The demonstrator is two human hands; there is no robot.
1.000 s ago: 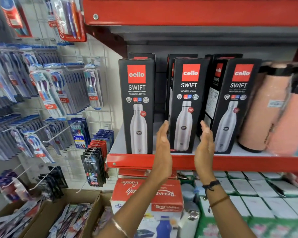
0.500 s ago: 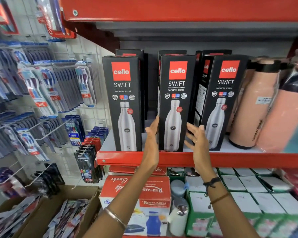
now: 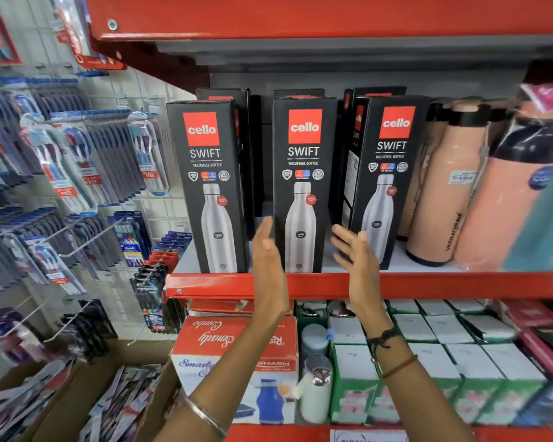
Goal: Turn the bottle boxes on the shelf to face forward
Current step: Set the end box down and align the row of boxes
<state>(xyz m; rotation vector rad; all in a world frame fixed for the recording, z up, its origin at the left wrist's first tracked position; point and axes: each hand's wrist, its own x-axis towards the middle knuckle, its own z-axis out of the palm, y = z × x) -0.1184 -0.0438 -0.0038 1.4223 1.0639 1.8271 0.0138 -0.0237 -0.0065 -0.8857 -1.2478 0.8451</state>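
Head view: I see my left hand (image 3: 270, 266) and right hand (image 3: 358, 263), both grips wide and empty, flanking the middle box (image 3: 304, 186) on the shelf (image 3: 428, 283).

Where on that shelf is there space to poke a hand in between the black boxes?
Gaps show between the left box and middle box, where the left hand is, and a narrower one between the middle box and angled right box. Right of that, the peach flasks crowd tight.
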